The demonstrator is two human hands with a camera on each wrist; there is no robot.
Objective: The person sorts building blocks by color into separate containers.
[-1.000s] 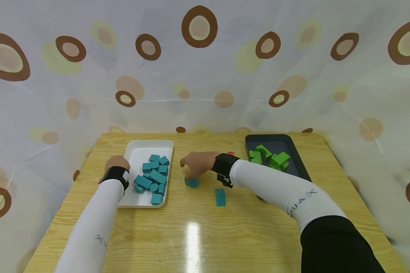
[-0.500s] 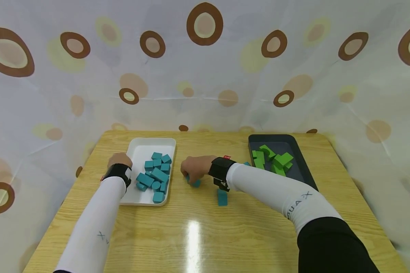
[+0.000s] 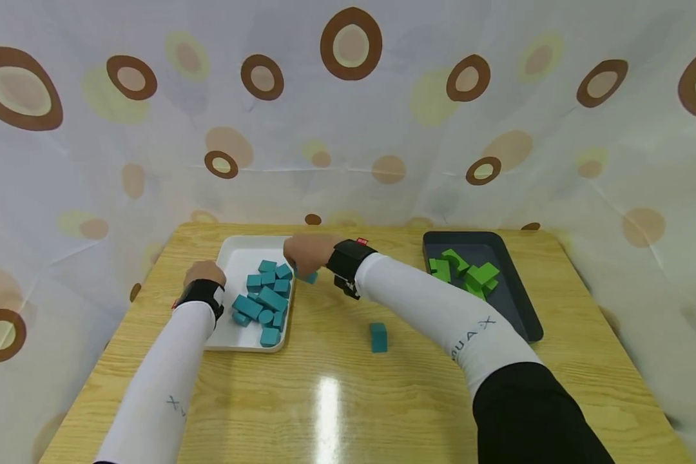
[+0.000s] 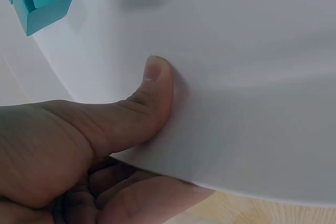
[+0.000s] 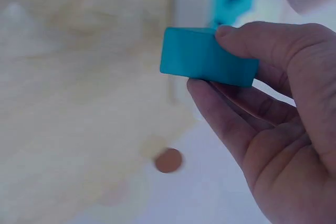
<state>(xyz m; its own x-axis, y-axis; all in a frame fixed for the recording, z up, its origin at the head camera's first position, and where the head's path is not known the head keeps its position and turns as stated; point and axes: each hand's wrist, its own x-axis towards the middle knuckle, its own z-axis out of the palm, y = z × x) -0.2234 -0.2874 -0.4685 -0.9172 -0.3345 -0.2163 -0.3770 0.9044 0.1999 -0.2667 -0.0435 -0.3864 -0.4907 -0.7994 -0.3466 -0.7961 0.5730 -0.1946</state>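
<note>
My left hand (image 3: pixel 205 273) grips the left wall of a white tray (image 3: pixel 234 251). In the left wrist view its thumb (image 4: pixel 152 93) presses the inner side while the other fingers curl under the rim. Several teal blocks (image 3: pixel 265 299) lie heaped along the right half of that tray. At the tray's upper right corner, my right hand (image 3: pixel 310 252) pinches a teal block (image 3: pixel 311 278) above the table. The right wrist view shows this rectangular block (image 5: pixel 191 56) between thumb and fingertips. Another teal block (image 3: pixel 378 338) rests on the table, right of the tray.
A dark tray (image 3: pixel 519 303) holding several green blocks (image 3: pixel 478 277) stands at the right of the wooden table (image 3: pixel 348 412). Behind the table hangs a patterned curtain (image 3: pixel 348 129). My right forearm (image 3: pixel 429 303) crosses between the trays.
My right hand has closed on the teal block, lifted it off the table and carried it leftward and back to the white tray's edge. The left hand keeps its hold.
</note>
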